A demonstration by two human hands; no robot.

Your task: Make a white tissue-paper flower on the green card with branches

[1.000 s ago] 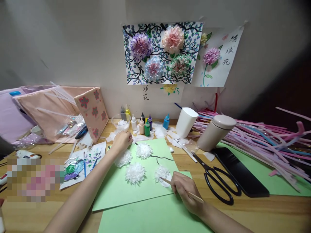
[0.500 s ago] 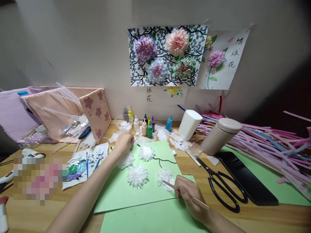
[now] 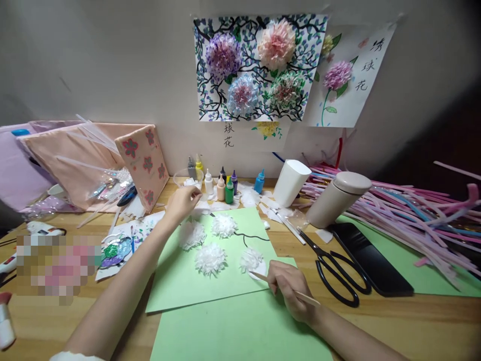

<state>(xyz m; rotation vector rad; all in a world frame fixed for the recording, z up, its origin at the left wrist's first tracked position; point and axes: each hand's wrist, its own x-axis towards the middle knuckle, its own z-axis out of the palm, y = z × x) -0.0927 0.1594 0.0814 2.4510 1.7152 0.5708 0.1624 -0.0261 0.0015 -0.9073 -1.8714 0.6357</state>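
Note:
My right hand [image 3: 289, 288] is closed around a thin wooden stick [image 3: 308, 299]. The stick's tip points left, at the edge of a partly covered white paper flower [image 3: 251, 259] with a bare white disc at its lower right. Three fuller white tissue-paper flowers [image 3: 210, 259] lie on the same light green sheet [image 3: 180, 291], where a dark branch line [image 3: 259, 237] is drawn. Stretched out to the back, my left hand [image 3: 183, 203] is beside a clear bowl [image 3: 179, 176] of white paper bits. Its fingers are pinched together; anything between them is too small to make out.
Paint bottles [image 3: 229, 191] and paper scraps stand behind the sheet. To the right are black scissors [image 3: 334, 271], a phone [image 3: 372, 258], a canister [image 3: 338, 198] and pink pipe cleaners [image 3: 406, 215]. A paint palette [image 3: 116, 250] and a fabric box [image 3: 143, 168] are left.
The view has tilted down slightly, so things sit higher in it. My left hand has lifted a little near the bowl, its fingers now showing. My right hand still holds the stick at the flower.

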